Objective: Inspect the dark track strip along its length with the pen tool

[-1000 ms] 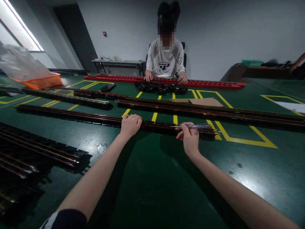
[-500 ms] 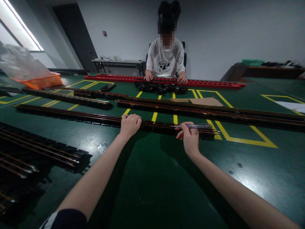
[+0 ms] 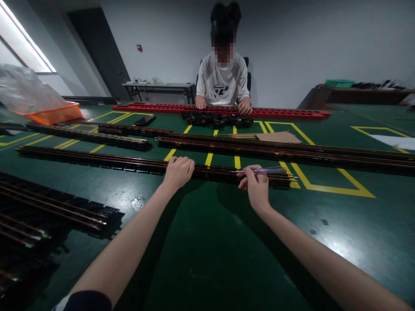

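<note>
A long black rail [image 3: 136, 164] with copper-coloured strips along it lies across the green table before me. My left hand [image 3: 179, 172] is closed over the rail near its middle, its fingertips hidden behind the knuckles. Further right, my right hand [image 3: 257, 185] grips a slim screwdriver [image 3: 272, 170] with a clear handle. The screwdriver lies nearly flat above the rail, its thin shaft pointing left and its handle reaching right. Beyond my right hand, the rail's right end shows bare strip tips.
More black rails lie behind [image 3: 292, 157] and at the near left [image 3: 74, 203]. Across the table a person [image 3: 223, 82] has both hands by a red rack [image 3: 292, 114] and a pile of black parts [image 3: 217, 119]. Cardboard [image 3: 279, 137], a phone [image 3: 145, 120] and an orange basket [image 3: 55, 114] are on the table.
The whole view has shifted slightly, so everything sits a little further left. My hands keep their hold on the rail and the screwdriver, with hardly any movement.
</note>
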Motion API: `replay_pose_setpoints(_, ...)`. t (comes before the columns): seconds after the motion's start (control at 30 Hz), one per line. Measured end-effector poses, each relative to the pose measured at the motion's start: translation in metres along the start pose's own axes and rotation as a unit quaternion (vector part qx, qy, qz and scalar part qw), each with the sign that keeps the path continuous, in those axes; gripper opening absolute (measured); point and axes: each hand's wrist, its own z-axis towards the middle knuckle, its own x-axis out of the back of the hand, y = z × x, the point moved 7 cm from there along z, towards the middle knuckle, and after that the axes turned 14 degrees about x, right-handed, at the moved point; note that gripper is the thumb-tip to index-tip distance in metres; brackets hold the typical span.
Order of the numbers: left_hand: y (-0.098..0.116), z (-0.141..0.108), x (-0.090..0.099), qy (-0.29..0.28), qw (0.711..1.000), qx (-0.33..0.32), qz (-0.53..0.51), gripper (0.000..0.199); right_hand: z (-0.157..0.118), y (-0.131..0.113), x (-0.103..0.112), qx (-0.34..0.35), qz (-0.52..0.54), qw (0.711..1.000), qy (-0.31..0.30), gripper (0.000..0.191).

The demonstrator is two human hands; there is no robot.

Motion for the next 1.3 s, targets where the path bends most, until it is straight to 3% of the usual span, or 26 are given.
replay_pose_setpoints(0.23, 0.017, -0.003, -0.003, -0.034, 0.997, -0.071, 0.001, 0.045, 0.001, 0.003, 0.0, 0.0, -0.004, 1.0, 0.0, 0.019)
replay_pose_setpoints(0.7, 0.012, 0.002, -0.002, -0.03, 0.999, -0.006, -0.009, 0.048, -0.001, -0.001, -0.001, 0.0, -0.004, 1.0, 0.004, 0.018)
replay_pose_setpoints(0.97, -0.003, 0.003, 0.0, -0.011, 0.997, 0.065, -0.032, 0.052, -0.001, -0.005, -0.002, 0.006, -0.003, 1.0, -0.005, 0.018)
replay_pose_setpoints(1.3, -0.002, 0.003, 0.002, -0.008, 0.998, 0.069, -0.009, 0.051, -0.001, -0.005, -0.002, 0.009, -0.009, 1.0, -0.012, 0.017)
